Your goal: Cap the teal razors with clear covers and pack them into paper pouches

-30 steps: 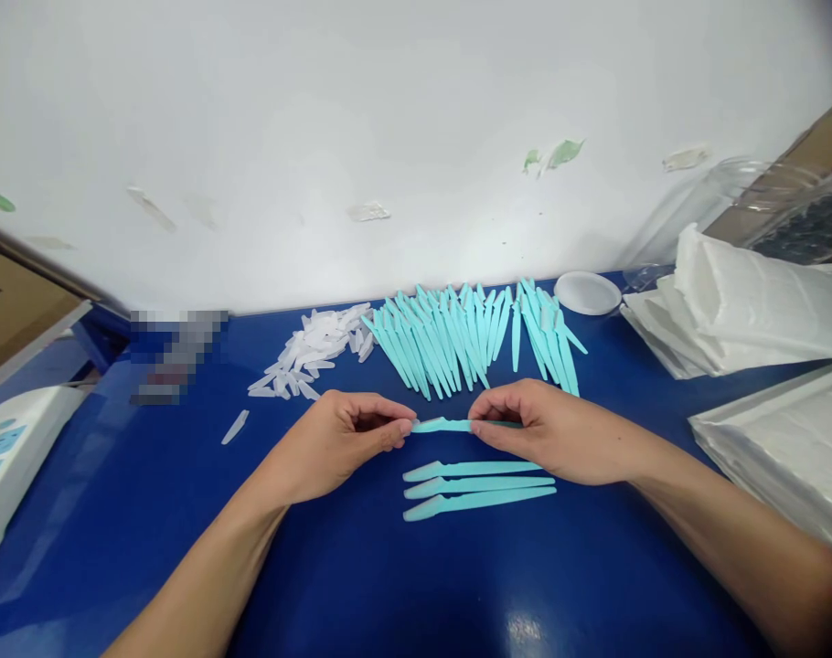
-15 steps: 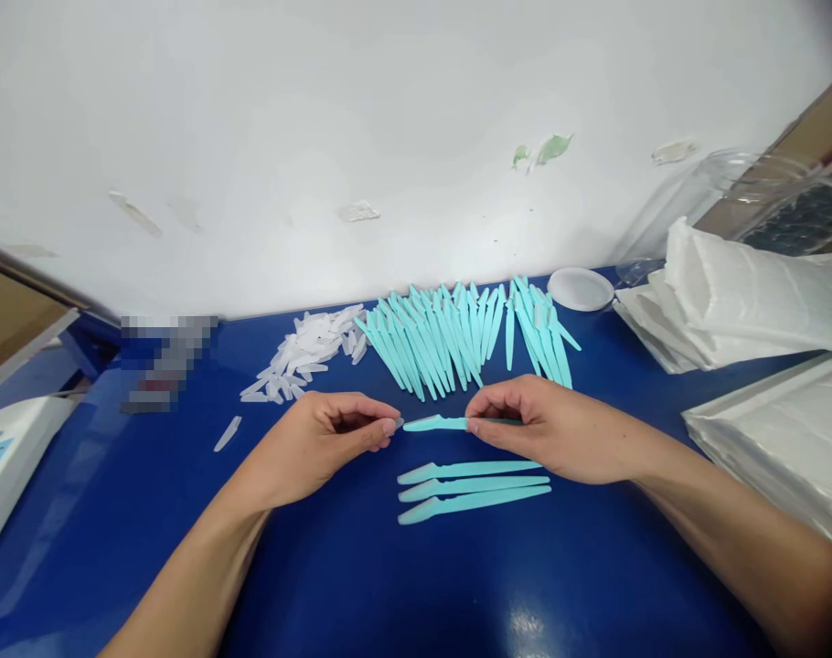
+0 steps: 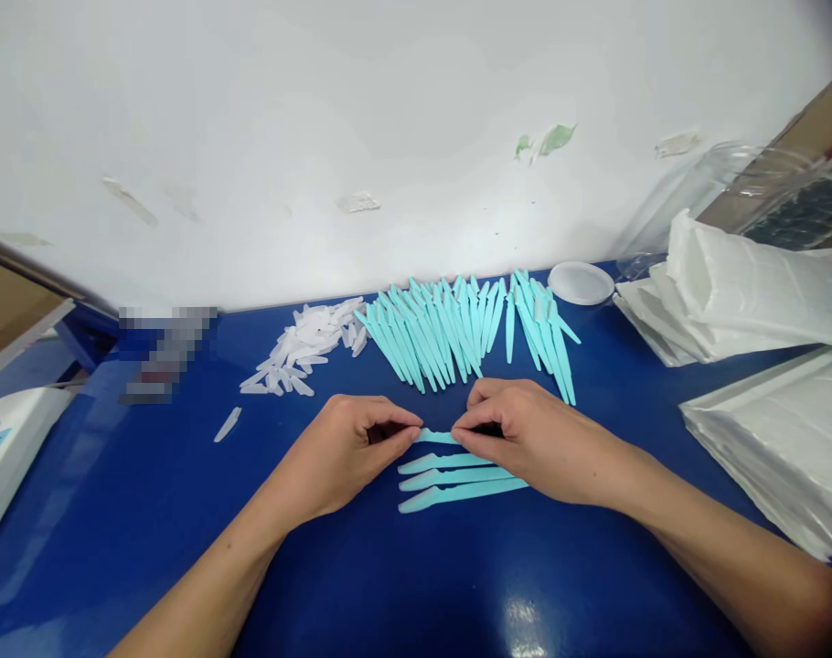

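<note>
A turquoise eyebrow razor [image 3: 438,437] lies crosswise between my two hands. My right hand [image 3: 526,437] is closed in a pinch on its handle, hiding most of it. The thumb and fingertips of my left hand [image 3: 362,450] press together at the blade end, around a translucent blade cap that they now hide. Just below, three razors lie side by side, the nearest razor [image 3: 450,498] partly under my right hand's shadow side. Behind my hands spreads a pile of turquoise razors [image 3: 430,334]. Left of it is a heap of whitish translucent caps [image 3: 306,343].
One loose cap [image 3: 228,425] lies apart on the blue table [image 3: 361,585]. A round white lid [image 3: 581,283] sits by the wall. White padded packages [image 3: 759,292] are stacked at the right. A white device with blue buttons [image 3: 11,448] stands at the left edge.
My left hand has moved right, bringing the cap onto the razor's blade end. My right hand has shifted slightly left and down, its grip now nearer the blade.
</note>
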Demonstrator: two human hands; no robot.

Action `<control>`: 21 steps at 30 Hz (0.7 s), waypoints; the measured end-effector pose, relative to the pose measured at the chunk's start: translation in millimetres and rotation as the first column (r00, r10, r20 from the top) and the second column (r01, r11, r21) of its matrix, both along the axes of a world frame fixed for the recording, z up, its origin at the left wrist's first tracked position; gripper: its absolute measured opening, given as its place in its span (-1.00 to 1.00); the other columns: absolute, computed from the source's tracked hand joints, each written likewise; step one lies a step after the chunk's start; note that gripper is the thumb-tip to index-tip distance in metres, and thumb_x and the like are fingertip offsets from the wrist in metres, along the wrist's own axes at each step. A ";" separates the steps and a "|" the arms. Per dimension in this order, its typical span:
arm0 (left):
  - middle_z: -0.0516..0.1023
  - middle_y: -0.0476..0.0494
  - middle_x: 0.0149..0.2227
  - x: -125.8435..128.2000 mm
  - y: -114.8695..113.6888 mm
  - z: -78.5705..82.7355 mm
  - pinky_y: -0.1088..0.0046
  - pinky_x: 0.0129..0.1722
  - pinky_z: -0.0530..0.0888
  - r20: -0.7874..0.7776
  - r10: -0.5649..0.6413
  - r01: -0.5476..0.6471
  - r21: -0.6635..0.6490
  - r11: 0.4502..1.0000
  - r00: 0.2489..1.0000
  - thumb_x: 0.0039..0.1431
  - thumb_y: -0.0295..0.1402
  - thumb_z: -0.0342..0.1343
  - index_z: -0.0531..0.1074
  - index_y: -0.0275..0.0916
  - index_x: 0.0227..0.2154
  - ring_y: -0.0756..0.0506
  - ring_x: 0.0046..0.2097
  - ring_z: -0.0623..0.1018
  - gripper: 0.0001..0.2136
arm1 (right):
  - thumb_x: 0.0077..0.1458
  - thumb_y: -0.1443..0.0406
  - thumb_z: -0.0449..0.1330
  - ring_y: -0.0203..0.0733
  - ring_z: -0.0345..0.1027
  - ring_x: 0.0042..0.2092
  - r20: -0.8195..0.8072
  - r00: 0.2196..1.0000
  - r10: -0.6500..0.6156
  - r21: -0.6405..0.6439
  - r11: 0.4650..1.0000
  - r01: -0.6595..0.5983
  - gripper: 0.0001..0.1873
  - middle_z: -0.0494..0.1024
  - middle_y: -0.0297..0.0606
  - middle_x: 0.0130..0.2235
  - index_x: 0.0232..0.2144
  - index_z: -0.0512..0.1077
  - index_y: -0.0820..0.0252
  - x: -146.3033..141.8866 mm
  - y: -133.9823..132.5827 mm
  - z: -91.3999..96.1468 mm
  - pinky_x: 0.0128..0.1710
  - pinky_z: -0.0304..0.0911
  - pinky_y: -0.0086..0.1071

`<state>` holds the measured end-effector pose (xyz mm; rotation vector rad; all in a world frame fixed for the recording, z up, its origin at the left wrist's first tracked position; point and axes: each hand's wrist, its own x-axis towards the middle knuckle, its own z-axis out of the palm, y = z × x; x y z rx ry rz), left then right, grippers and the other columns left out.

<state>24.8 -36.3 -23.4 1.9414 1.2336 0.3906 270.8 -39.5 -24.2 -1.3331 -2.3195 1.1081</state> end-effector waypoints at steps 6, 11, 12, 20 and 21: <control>0.65 -0.08 -0.23 4.2 -5.2 -0.1 0.41 -0.36 0.43 -0.072 -0.069 0.079 0.144 0.986 0.995 0.35 -0.30 0.11 0.68 -0.09 -0.27 -0.06 -0.34 0.56 -0.78 | 0.28 0.13 0.16 -0.25 0.32 -0.38 0.035 0.999 -0.014 0.050 0.999 0.012 -0.72 0.49 -0.27 -0.35 -0.28 0.65 0.06 5.6 0.6 -2.6 -0.37 0.11 -0.32; 0.63 -0.04 -0.20 6.4 -10.0 -0.1 0.44 -0.37 0.43 -0.087 -0.153 0.162 0.108 0.981 0.984 0.37 -0.30 0.09 0.67 -0.06 -0.23 -0.04 -0.34 0.57 -0.78 | 0.29 0.16 0.14 -0.25 0.35 -0.37 0.070 0.994 0.082 0.038 0.996 -0.085 -0.71 0.54 -0.27 -0.36 -0.30 0.66 0.06 10.5 0.3 0.3 -0.37 0.12 -0.33; 0.63 -0.04 -0.20 6.9 -11.0 0.1 0.45 -0.37 0.43 -0.085 -0.173 0.181 0.098 0.979 0.981 0.37 -0.31 0.09 0.67 -0.05 -0.22 -0.03 -0.34 0.58 -0.78 | 0.28 0.16 0.15 -0.25 0.35 -0.38 0.064 0.994 0.091 0.021 0.996 -0.092 -0.70 0.54 -0.27 -0.38 -0.35 0.66 0.07 11.4 -0.5 0.7 -0.37 0.11 -0.34; 0.66 -0.05 -0.15 -18.0 9.4 6.0 0.48 -0.22 0.49 -0.019 0.022 -0.016 0.294 0.956 1.000 0.34 -0.20 0.15 0.64 -0.11 -0.15 -0.08 -0.19 0.61 -0.80 | 0.23 0.04 0.16 -0.24 0.38 -0.44 0.102 0.978 -0.182 0.003 0.983 0.182 -0.65 0.59 -0.33 -0.44 -0.37 0.63 0.07 19.3 15.3 11.7 -0.42 0.15 -0.34; 0.67 -0.07 -0.16 -26.7 15.6 6.0 0.47 -0.22 0.49 -0.023 0.115 -0.098 0.366 0.925 0.993 0.33 -0.19 0.16 0.64 -0.13 -0.16 -0.09 -0.18 0.61 -0.79 | 0.22 0.03 0.17 -0.21 0.41 -0.41 0.120 0.956 -0.268 0.075 0.963 0.260 -0.65 0.62 -0.30 -0.41 -0.34 0.63 0.08 18.0 23.1 13.6 -0.39 0.18 -0.32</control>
